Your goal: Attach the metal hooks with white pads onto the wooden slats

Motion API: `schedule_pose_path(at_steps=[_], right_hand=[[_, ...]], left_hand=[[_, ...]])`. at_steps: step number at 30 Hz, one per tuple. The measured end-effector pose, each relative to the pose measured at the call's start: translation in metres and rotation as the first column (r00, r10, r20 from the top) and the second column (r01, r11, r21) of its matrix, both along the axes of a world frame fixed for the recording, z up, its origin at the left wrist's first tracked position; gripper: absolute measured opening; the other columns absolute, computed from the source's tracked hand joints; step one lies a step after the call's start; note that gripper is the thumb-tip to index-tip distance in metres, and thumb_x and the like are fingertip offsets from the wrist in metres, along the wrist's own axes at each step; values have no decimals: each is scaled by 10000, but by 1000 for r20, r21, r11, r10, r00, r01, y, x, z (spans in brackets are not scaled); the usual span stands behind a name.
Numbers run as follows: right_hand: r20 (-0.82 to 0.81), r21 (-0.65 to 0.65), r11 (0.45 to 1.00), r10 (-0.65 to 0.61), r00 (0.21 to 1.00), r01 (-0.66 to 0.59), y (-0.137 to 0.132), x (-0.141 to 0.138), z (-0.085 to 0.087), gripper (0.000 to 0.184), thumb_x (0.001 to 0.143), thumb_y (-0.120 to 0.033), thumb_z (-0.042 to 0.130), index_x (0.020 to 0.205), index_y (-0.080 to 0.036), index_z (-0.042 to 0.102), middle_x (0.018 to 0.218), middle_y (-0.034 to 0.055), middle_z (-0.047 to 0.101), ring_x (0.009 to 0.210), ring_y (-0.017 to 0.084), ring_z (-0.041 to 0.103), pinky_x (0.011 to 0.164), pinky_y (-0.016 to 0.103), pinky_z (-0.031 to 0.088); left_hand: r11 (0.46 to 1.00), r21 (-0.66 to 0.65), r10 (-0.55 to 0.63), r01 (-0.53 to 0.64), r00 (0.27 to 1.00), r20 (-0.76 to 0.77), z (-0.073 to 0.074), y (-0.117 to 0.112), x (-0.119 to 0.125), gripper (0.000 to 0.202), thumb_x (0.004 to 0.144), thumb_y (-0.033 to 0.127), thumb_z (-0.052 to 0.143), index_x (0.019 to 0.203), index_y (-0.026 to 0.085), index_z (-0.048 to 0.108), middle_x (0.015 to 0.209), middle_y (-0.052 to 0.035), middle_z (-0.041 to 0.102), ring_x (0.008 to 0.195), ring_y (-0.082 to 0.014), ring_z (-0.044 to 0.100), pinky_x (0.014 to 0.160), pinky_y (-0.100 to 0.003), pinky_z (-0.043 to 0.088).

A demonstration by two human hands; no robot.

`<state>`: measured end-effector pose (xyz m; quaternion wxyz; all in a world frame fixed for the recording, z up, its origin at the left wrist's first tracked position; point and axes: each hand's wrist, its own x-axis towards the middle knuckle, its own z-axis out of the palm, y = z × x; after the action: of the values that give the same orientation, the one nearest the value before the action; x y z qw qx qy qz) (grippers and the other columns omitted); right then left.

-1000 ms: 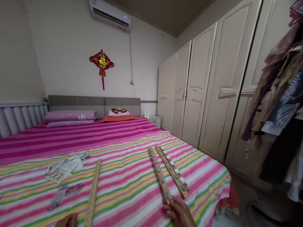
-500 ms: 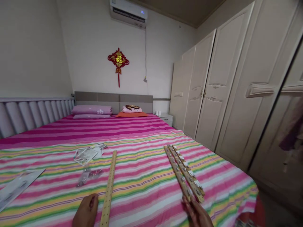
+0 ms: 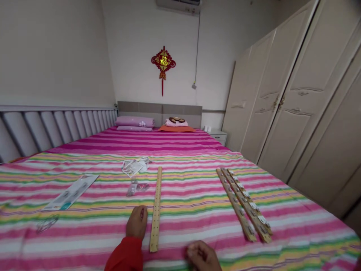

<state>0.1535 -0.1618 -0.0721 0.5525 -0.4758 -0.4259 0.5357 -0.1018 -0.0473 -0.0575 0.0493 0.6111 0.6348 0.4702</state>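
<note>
My left hand [image 3: 137, 222], at the end of a red sleeve, is closed in a fist on the bed, just left of a narrow wooden strip [image 3: 156, 210] with rows of small holes. Whether the fist holds anything is hidden. Low in the middle, my right hand [image 3: 203, 256] has its fingers curled, apart from the strip; its contents cannot be made out. To the right lie narrow wooden strips [image 3: 237, 205], side by side, bearing small metal fittings and, along the right side, white pieces. Beyond my left hand is a small clear plastic bag [image 3: 137, 187] with little pieces in it.
A striped cover [image 3: 183, 222] spreads over the bed. On the left lie a long flat package [image 3: 72, 192] and a thin clear loop-like item [image 3: 47, 223]. Several crumpled packets [image 3: 135, 166] lie farther back. Wardrobes [image 3: 304, 98] line the right side.
My right hand has left the end of the fitted wooden strips and moved left, fingers now curled. My left hand stays a fist beside the holed strip. The view has turned left and down.
</note>
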Motion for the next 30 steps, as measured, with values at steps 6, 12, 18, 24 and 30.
schedule_pose_path(at_steps=[6,12,18,24,30], right_hand=[[551,248,958,-15,834,-147,23,-75,24,444,711,-343,632,1121,-176,603,866,68,671,756,195,626,649,266,487],[815,172,973,-53,577,-153,26,-112,35,742,716,-266,577,1407,-145,333,1173,155,621,970,285,638,786,350,499],[915,179,972,-108,388,-151,36,-126,25,711,756,-230,516,1423,-114,299,785,107,732,720,293,694,612,327,492],[897,295,954,-255,361,-58,38,-119,-4,631,796,-200,441,1417,-193,333,717,63,719,607,239,677,515,274,453],[850,394,919,-355,389,-22,18,-96,-22,532,824,-279,439,1354,-333,434,679,32,693,543,205,650,460,251,447]], left_hand=[[1000,23,-3,3,1000,13,-3,-1,0,272,824,378,404,720,213,595,683,-20,571,626,-157,542,605,-279,456],[999,36,-21,18,997,79,-1,-4,1,287,844,386,391,756,209,599,703,-23,588,640,-160,549,615,-284,459],[998,49,-44,38,993,112,-4,-3,1,274,846,388,405,759,212,595,678,-8,565,597,-149,530,581,-273,447],[997,67,-36,28,992,121,-8,-3,2,264,853,374,406,742,212,583,676,-7,555,605,-144,524,587,-263,439],[998,54,-36,29,991,130,-7,-3,2,266,851,374,418,720,212,584,657,-5,536,596,-141,511,582,-259,432]])
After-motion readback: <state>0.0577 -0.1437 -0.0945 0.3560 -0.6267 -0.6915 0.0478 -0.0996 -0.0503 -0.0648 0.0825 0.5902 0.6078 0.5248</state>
